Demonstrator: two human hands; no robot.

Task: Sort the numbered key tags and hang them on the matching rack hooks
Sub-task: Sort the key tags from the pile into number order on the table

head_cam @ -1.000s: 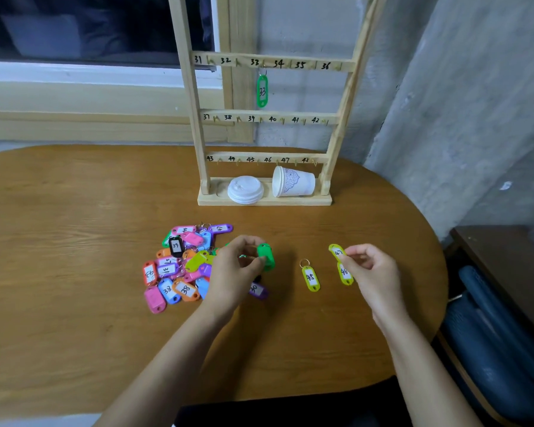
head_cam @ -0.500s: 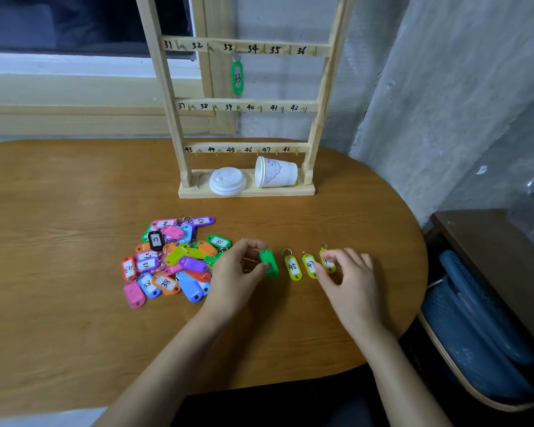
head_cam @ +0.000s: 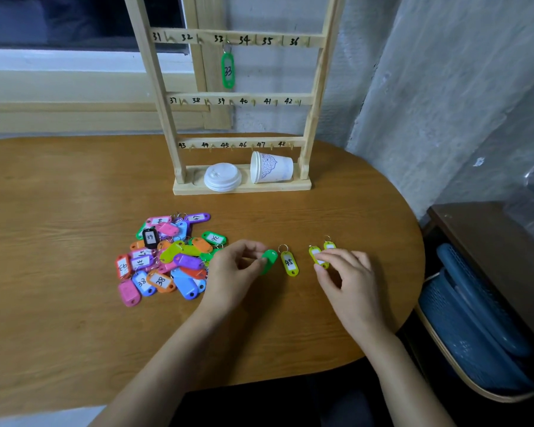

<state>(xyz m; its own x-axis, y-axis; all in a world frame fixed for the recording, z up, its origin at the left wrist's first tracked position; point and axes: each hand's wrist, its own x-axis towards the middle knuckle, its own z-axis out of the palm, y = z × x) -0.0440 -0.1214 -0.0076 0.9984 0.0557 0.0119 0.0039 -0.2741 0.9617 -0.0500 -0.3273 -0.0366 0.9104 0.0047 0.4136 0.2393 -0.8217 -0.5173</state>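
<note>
A wooden rack [head_cam: 170, 124] with hooks numbered 31 to 48 stands at the back of the table; a green tag marked 33 [head_cam: 228, 70] hangs on its hook. A pile of coloured key tags [head_cam: 167, 260] lies left of centre. My left hand [head_cam: 233, 269] pinches a green tag [head_cam: 269, 261] just above the table. Right of it lies a yellow tag marked 45 [head_cam: 289, 262]. My right hand [head_cam: 347, 280] touches a yellow tag [head_cam: 316, 255] with its fingertips; another yellow tag [head_cam: 329, 244] lies just behind.
A white paper cup [head_cam: 270, 167] lies on its side on the rack's base beside a stack of white lids [head_cam: 222, 177]. The oval wooden table [head_cam: 59, 211] ends at right, where a blue basket [head_cam: 472, 328] and a dark shelf [head_cam: 490, 241] stand.
My right hand brought the two yellow tags down onto the table and shifted them rightward, away from tag 45. My left hand lowered the green tag beside tag 45.
</note>
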